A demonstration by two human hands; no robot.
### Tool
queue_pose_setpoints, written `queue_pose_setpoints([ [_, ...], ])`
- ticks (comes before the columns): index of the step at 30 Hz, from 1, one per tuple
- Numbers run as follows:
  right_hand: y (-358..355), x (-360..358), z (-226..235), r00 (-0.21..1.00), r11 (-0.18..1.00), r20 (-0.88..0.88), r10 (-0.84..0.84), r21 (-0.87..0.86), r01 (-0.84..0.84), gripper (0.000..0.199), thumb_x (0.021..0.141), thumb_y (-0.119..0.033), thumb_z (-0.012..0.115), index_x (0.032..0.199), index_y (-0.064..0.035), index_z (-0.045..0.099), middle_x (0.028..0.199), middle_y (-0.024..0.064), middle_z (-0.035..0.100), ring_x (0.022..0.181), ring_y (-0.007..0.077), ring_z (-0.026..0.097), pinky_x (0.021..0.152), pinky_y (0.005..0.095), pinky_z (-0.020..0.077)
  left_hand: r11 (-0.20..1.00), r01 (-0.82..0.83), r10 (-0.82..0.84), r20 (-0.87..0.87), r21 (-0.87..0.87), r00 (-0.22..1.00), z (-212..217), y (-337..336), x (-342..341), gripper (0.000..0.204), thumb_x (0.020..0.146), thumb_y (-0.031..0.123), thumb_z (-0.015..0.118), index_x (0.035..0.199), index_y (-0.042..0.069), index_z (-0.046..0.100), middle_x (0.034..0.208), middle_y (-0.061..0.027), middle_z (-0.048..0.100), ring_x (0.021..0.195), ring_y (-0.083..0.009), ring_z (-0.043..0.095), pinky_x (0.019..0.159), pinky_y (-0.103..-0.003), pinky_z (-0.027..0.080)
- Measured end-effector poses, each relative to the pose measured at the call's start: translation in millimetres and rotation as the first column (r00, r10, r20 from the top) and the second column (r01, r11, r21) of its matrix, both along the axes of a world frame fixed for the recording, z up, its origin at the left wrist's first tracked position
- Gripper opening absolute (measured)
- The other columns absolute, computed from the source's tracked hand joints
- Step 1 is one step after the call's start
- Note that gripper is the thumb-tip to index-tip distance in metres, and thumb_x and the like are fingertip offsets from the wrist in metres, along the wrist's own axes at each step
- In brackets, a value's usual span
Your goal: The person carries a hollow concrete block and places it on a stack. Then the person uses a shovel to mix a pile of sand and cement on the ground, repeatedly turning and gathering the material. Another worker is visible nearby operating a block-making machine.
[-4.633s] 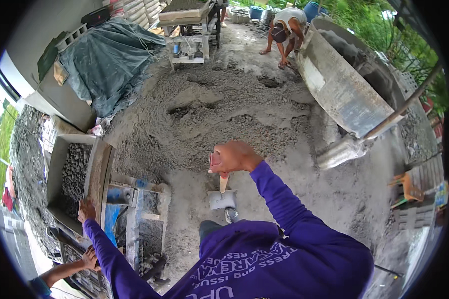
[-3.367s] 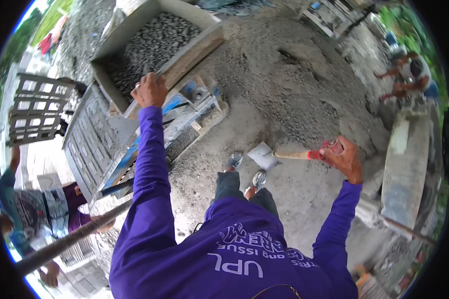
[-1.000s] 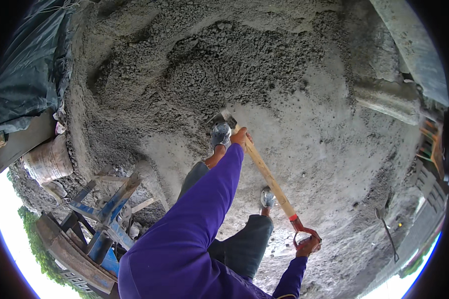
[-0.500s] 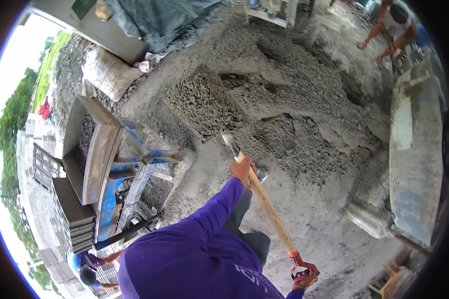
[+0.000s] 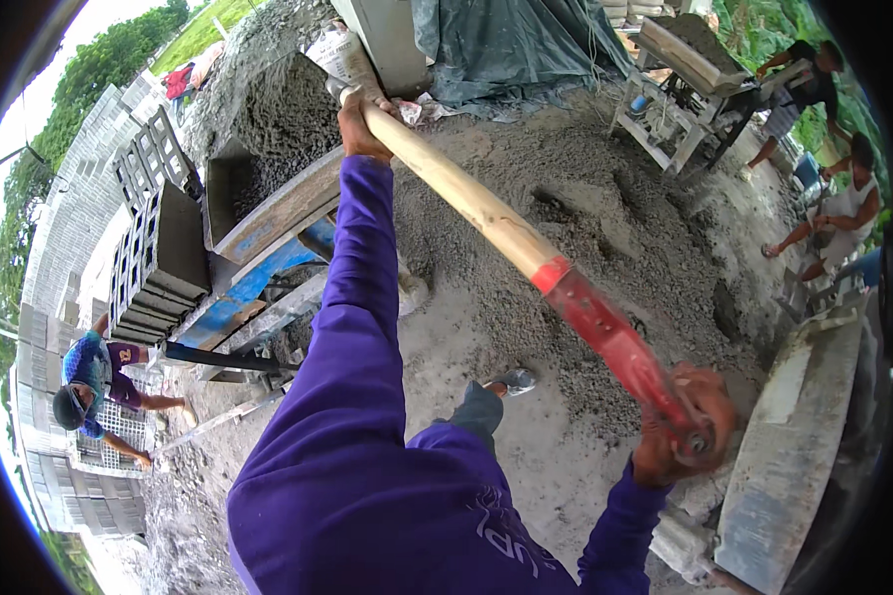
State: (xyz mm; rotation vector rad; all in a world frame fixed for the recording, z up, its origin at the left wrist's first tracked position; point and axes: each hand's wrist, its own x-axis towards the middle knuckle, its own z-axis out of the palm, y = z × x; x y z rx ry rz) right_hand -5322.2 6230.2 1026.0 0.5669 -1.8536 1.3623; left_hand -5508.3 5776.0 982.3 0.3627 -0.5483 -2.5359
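Observation:
My left hand (image 5: pixel 364 127) is wrapped round the wooden shaft of a shovel (image 5: pixel 466 193), close to the blade end. At the lower right, my right hand (image 5: pixel 687 421) grips the shovel's red handle, slightly smeared by motion. The shovel is raised and slants across the view, its head end at the upper left over the hopper (image 5: pixel 226 193) of a blue-framed machine. Grey, damp gravelly mix (image 5: pixel 286 114) shows there; the blade is hidden by it, and I cannot tell how much is on the blade or in the hopper.
A mound of grey mix (image 5: pixel 605 213) covers the ground ahead. Hollow blocks (image 5: pixel 159 258) stand stacked left of the machine, where a person (image 5: pixel 94 382) bends over. A metal trough (image 5: pixel 789 446) lies right. Two people (image 5: pixel 848 208) are near a wooden-framed stand (image 5: pixel 670 94) at the far right.
The shovel, loaded with mix, has been lifted from beside the mound and swung up and left to the hopper. Both hands have risen with it, and the view has turned.

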Motion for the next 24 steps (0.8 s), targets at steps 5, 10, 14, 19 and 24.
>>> queue_pose_setpoints([
  [5, -20, 99, -95, 0.948, 0.921, -0.199, 0.249, 0.351, -0.169, 0.028, 0.071, -0.014, 0.079, 0.082, -0.0094, 0.054, 0.083, 0.0032, 0.055, 0.078, 0.0225, 0.057, 0.072, 0.0383, 0.0471, 0.938, -0.016, 0.117, 0.273, -0.347, 0.955, -82, -28, 112, 0.020, 0.082, 0.025, 0.058, 0.080, 0.008, 0.046, 0.065, -0.0046, 0.051, 0.053, -0.0156, 0.053, 0.048, -0.031, 0.050],
  [10, 61, 224, -233, 0.944, 0.990, 0.299, -0.139, 0.035, 0.134, 0.018, 0.075, -0.004, 0.072, 0.082, -0.0050, 0.056, 0.090, 0.0057, 0.057, 0.079, 0.0206, 0.056, 0.073, 0.0384, 0.0471, 0.763, 0.144, -0.012, 0.208, -0.630, 0.978, -87, 141, 144, 0.037, 0.083, 0.028, 0.063, 0.099, 0.000, 0.046, 0.071, -0.0125, 0.056, 0.055, -0.0239, 0.057, 0.051, -0.038, 0.050],
  [14, 116, 377, -292, 0.588, 0.767, 0.800, -0.117, -0.303, 0.565, 0.011, 0.076, -0.007, 0.069, 0.080, -0.0033, 0.059, 0.083, 0.0034, 0.060, 0.076, 0.0136, 0.056, 0.073, 0.0313, 0.0470, 0.718, 0.444, -0.342, 0.285, -0.536, 0.896, -130, 291, 204, 0.031, 0.082, 0.021, 0.064, 0.097, 0.004, 0.043, 0.069, -0.0091, 0.053, 0.055, -0.0206, 0.057, 0.048, -0.036, 0.051],
  [19, 108, 590, -289, 0.253, 0.397, 0.961, -0.107, -0.192, 0.898, 0.010, 0.078, -0.011, 0.060, 0.076, -0.0043, 0.054, 0.055, 0.0058, 0.055, 0.046, 0.0173, 0.055, 0.048, 0.0303, 0.0473, 0.446, 0.877, -0.559, 0.711, -0.176, 0.427, -330, 463, 336, 0.024, 0.080, 0.018, 0.064, 0.090, 0.003, 0.047, 0.067, -0.0086, 0.052, 0.051, -0.0208, 0.056, 0.045, -0.036, 0.049],
  [24, 56, 679, -261, -0.039, -0.237, 0.998, 0.047, 0.049, 0.970, 0.013, 0.073, -0.010, 0.060, 0.070, -0.0078, 0.048, 0.047, 0.0002, 0.044, 0.038, 0.0124, 0.048, 0.037, 0.0261, 0.0423, 0.144, 0.976, -0.423, 0.902, 0.163, -0.089, -565, 530, 547, 0.024, 0.078, 0.017, 0.063, 0.084, -0.003, 0.051, 0.058, -0.0121, 0.055, 0.042, -0.0243, 0.056, 0.040, -0.039, 0.048],
])
